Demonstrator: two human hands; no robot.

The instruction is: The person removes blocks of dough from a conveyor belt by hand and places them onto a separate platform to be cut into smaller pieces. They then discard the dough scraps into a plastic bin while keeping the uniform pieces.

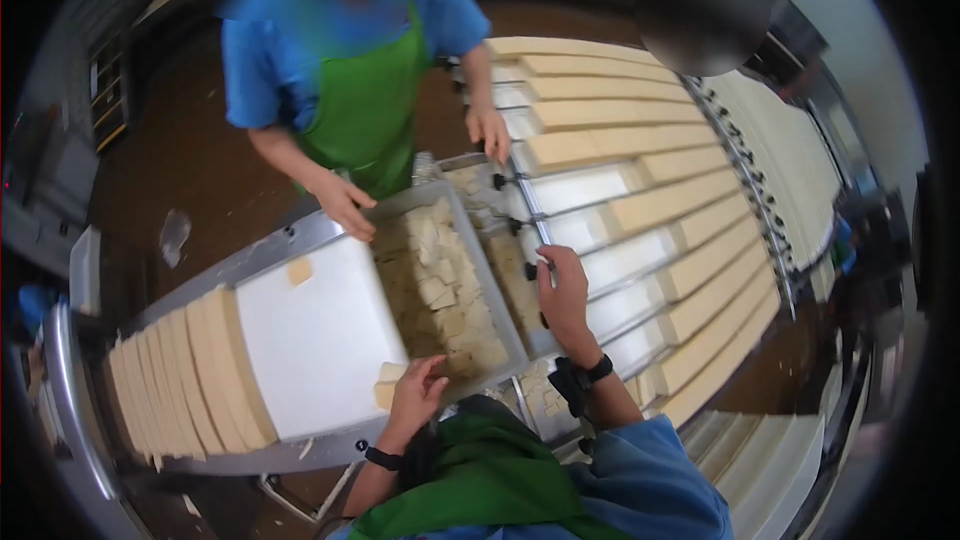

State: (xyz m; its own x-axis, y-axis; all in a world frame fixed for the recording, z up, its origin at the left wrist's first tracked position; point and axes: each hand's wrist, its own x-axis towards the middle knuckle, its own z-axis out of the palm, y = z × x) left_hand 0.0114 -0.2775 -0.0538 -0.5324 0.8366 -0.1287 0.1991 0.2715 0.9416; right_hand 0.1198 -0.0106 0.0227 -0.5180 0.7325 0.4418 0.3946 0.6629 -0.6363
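My left hand point(417, 392) is at the near edge of a grey bin point(508, 315), beside a small pale block point(388, 384) on the white board. Its fingers are apart and it holds nothing I can see. My right hand point(563, 285) is at the metal rail point(533, 202) along the left ends of the slatted table, near a black knob point(533, 269). Its fingers are bent together, and what they may hold is too small to make out. Flat pale pieces point(437, 293) lie heaped in the bin.
Across the bin stands a person in a green apron point(368, 105), one hand near the bin and one near the rail. Long pale blocks point(620, 115) lie in rows on the slatted table. Upright pale slabs point(190, 375) stand at the left of the white board point(315, 340).
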